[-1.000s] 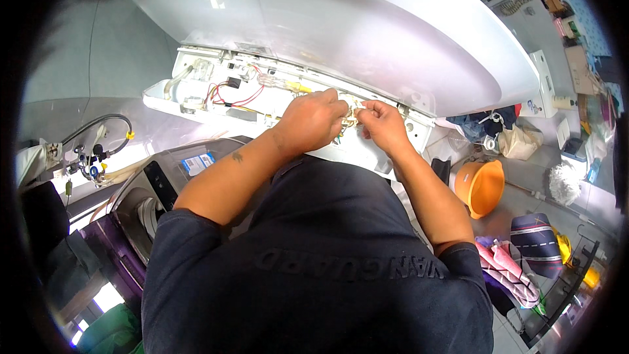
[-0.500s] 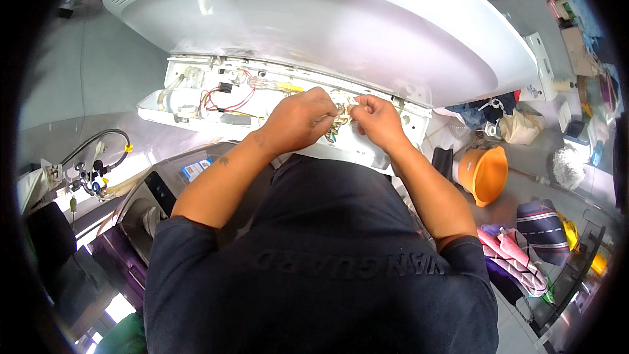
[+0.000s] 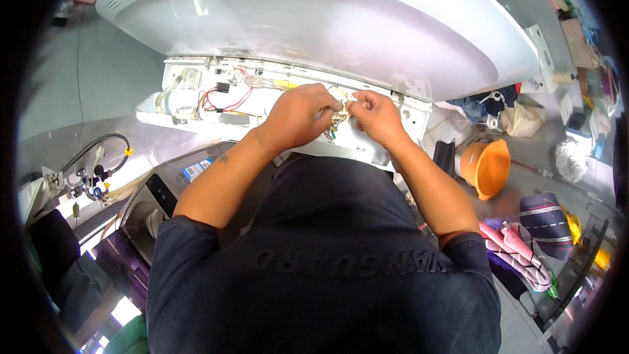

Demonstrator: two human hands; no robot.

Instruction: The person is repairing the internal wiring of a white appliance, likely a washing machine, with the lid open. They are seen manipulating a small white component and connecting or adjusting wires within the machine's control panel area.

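Note:
A long white appliance compartment [image 3: 213, 118] lies uncovered in front of me, with wiring inside. Over its right half both my hands are close together at a bundle of thin coloured wires [image 3: 336, 126]. My left hand [image 3: 301, 115] is closed, its fingertips pinched at the upper end of the bundle. Just to the right, my right hand [image 3: 375, 117] is closed too, thumb and forefinger pressed together on the wires. The exact ends between the fingertips are too small to make out. Red wires [image 3: 244, 101] and a yellow sleeve [image 3: 283, 84] run along the compartment to the left.
Behind the compartment rises a large curved white panel [image 3: 314, 19]. To the left are a black hose [image 3: 98, 139] with gauges and a dark phone [image 3: 159, 190]. On the right stand an orange bucket [image 3: 491, 169], folded cloths [image 3: 514, 249] and a pale bag [image 3: 523, 119].
My left fingers have shifted slightly and opened a little at the wires. The right hand stays nearly in place. The whole view has moved slightly.

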